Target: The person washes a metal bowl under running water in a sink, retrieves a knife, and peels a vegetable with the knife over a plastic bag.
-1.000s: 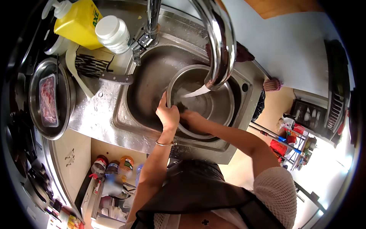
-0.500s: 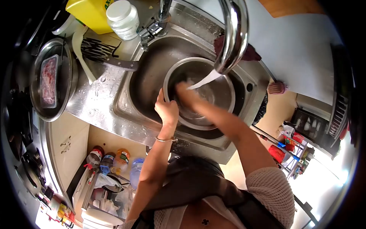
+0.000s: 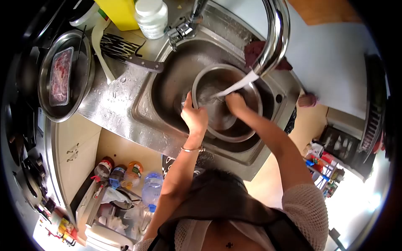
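A round stainless steel bowl (image 3: 214, 119) sits in the metal sink (image 3: 167, 90), under a running stream of water (image 3: 238, 85) from the curved faucet (image 3: 274, 42). My left hand (image 3: 195, 119) grips the near left side of the bowl, thumb by the rim and fingers around the outside. Inside the bowl, toward its right side, is my right hand (image 3: 236, 103). Its fingers look curled, and whatever may be in them is hidden. Water splashes on the bowl's inner bottom near the right fingers.
Left of the sink, a metal pan (image 3: 45, 100) holds a packed tray of red meat (image 3: 61, 77). A knife (image 3: 144, 63) and a pale spatula-like utensil (image 3: 98, 50) lie on the counter. A white jar (image 3: 151, 19) and a dark red cloth (image 3: 254, 52) are behind. Bottles (image 3: 133, 171) stand below.
My right hand has moved from the bowl's left inner side to its right side. My left hand stays on the bowl. The whole view has shifted slightly.
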The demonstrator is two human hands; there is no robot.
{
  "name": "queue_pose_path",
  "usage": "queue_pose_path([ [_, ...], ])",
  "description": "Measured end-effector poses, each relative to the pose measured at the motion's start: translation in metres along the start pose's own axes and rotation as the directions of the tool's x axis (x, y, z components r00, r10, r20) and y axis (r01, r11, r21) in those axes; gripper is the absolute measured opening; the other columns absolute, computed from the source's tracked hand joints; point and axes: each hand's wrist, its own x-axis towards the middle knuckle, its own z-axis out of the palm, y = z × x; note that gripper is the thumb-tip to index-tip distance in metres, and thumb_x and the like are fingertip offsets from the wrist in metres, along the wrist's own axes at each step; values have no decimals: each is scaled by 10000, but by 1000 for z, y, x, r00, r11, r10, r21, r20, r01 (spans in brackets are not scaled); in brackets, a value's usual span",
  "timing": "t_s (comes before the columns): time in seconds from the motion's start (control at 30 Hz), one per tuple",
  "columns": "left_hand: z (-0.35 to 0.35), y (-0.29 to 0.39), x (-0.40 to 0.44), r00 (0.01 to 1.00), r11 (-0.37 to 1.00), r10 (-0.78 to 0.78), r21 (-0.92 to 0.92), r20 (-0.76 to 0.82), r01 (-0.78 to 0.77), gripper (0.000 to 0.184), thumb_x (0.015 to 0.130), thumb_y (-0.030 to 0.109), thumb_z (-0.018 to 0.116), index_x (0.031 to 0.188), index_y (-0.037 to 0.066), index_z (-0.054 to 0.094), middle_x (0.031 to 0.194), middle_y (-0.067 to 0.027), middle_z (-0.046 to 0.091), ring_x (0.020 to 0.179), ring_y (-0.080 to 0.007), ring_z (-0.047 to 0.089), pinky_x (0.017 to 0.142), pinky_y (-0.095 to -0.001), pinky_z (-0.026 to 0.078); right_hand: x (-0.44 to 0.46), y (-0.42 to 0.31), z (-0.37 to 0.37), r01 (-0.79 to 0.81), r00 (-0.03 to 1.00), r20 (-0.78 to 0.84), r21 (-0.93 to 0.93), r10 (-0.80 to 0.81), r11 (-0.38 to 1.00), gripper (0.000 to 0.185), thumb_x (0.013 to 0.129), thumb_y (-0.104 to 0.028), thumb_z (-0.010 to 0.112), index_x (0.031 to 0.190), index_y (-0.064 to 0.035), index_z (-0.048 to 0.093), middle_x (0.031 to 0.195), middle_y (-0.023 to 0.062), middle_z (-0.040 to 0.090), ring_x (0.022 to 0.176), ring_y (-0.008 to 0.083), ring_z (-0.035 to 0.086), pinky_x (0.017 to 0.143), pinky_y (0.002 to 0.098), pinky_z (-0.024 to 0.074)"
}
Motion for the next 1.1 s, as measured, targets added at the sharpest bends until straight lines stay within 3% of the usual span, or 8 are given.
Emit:
queue_pose_path([
  [0.17,-1,-4,5,998,998,-9,56,66,5,506,590,-83,429,1086,-33,515,877,-227,600,848,-346,588,746,-340,462,17,-58,-6,421,905,-197,281,-377,863,169,745,-111,508,778,6,625,859,190,603,810,308,602,692,356,496],
  [0.23,-8,-9,5,998,998,-56,32,33,55,507,593,-77,439,1093,-38,509,880,-227,601,845,-331,596,740,-332,464,39,-53,-14,280,959,-57,60,-277,958,170,750,-146,524,799,-24,631,843,189,610,815,304,603,689,364,496],
  [0.37,3,9,-6,996,993,-44,109,72,36,538,584,-80,439,1119,-52,484,893,-232,597,856,-338,593,745,-327,460,32,-9,-7,-88,979,-144,352,146,932,160,696,-151,600,624,-9,613,708,214,598,667,352,600,572,401,492],
  [0.5,2,-6,1,996,993,84,84,36,-87,546,581,-86,430,1124,-51,482,909,-235,594,868,-336,590,752,-323,457,36,-66,-4,316,930,-286,300,-231,900,118,670,-96,525,691,13,566,718,204,577,733,352,574,663,424,453],
  [0.8,4,-13,3,1000,999,23,25,5,-24,511,593,-81,439,1099,-43,503,875,-188,613,834,-270,611,750,-285,451,41,-81,-17,227,969,-143,199,-201,953,138,677,-108,543,601,-15,609,653,203,591,648,366,591,578,394,483],
  [0.9,-4,-2,4,997,998,-58,-10,58,59,498,597,-66,449,1093,-62,497,883,-207,609,835,-281,607,755,-294,449,49,-62,-5,93,927,-375,258,11,962,102,651,-69,553,632,6,619,731,244,595,713,347,604,597,403,478],
  [0.97,-4,4,-2,996,997,76,-11,41,-76,476,619,-60,453,1093,-52,502,890,-212,607,840,-290,603,762,-306,445,93,-44,39,-193,733,-64,935,678,297,154,709,-104,521,735,0,631,755,225,597,706,361,589,623,424,460],
  [1.1,-2,0,-4,1000,1000,-23,-4,-1,23,317,747,30,537,1058,-32,537,853,-173,624,798,-203,612,711,-286,458,63,-100,17,-216,886,47,922,461,321,279,773,-194,453,797,30,616,796,247,590,810,351,582,664,401,447],
])
